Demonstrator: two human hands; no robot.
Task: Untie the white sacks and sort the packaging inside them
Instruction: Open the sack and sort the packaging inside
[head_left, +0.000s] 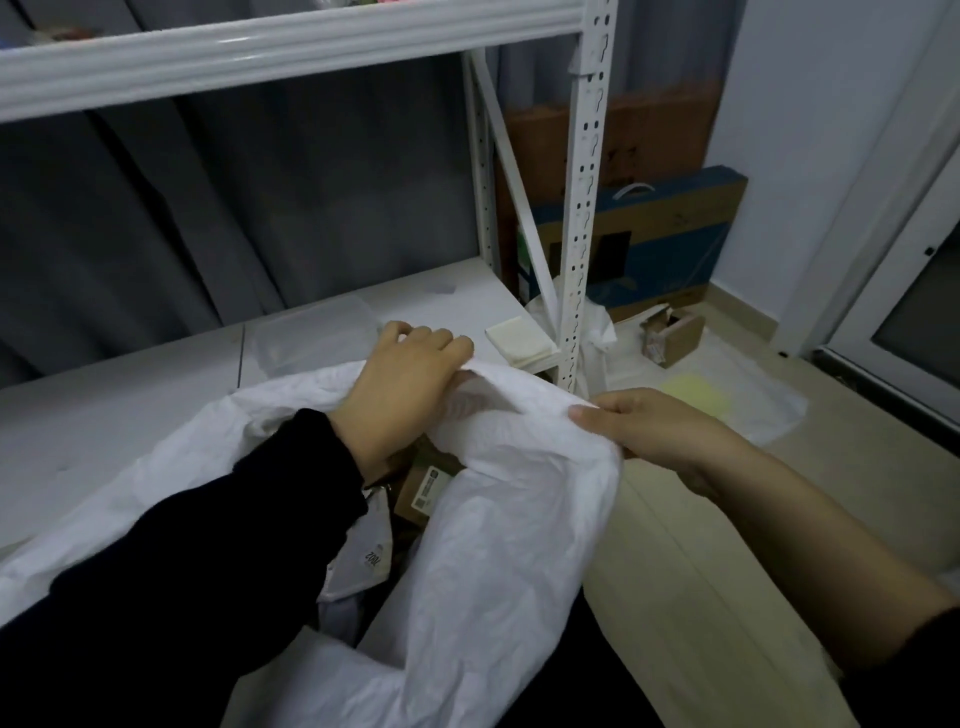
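Sack (498, 545) mouth open | L hand (405, 379) grips rim | R hand (654, 428) pinches rim | box (423, 486) inside mostly hidden

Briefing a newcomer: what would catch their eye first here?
A large crumpled white sack fills the centre, its mouth held open by the left grip and right grip. Inside shows a brown cardboard box with a white label. At upper right stands a flat blue carton.
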